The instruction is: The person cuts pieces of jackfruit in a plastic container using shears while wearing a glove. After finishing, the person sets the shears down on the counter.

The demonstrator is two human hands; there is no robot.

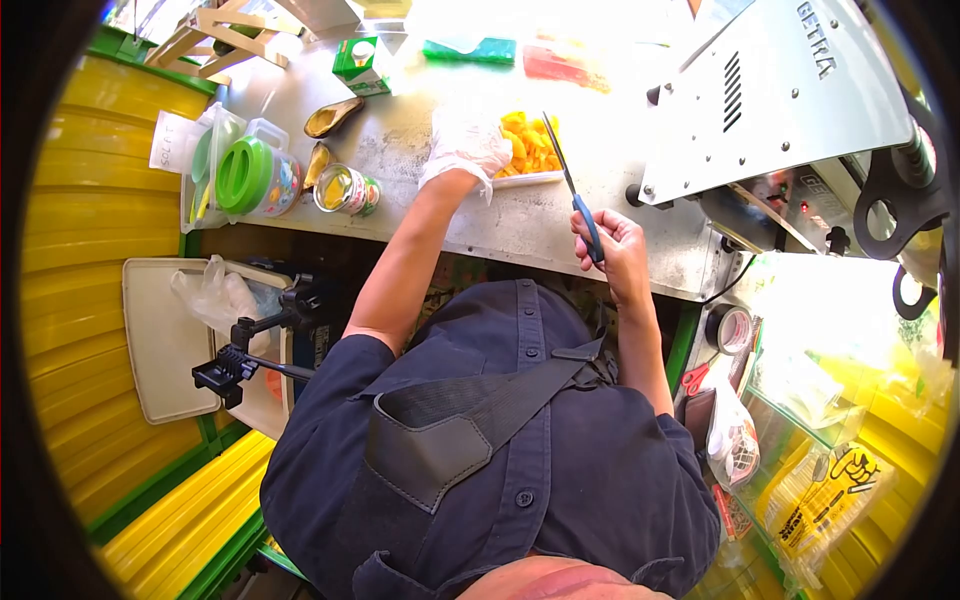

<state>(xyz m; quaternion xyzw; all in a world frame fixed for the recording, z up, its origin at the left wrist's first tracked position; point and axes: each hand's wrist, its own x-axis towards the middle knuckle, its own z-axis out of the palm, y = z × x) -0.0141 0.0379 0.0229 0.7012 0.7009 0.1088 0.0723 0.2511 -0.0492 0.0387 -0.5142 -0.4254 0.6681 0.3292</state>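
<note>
My left hand (465, 148), in a thin clear plastic glove, reaches over the left side of a white tray (535, 180) on the metal counter. Yellow-orange fruit pieces (530, 143) are heaped in that tray. Glare and the loose glove hide the fingers, so I cannot tell what they hold. In my right hand (618, 250), ungloved, is a knife (587, 222) with a blue handle. Its narrow blade points up and away, just right of the tray, overlapping the counter in this view.
An open tin can (345, 190), a green-lidded jug (250, 175) and cut brown peels (333, 118) stand left on the counter. Behind them is a green carton (361, 66). A grey GETRA machine (780, 100) fills the right side. Red (560, 66) and green (470, 51) items lie at the back.
</note>
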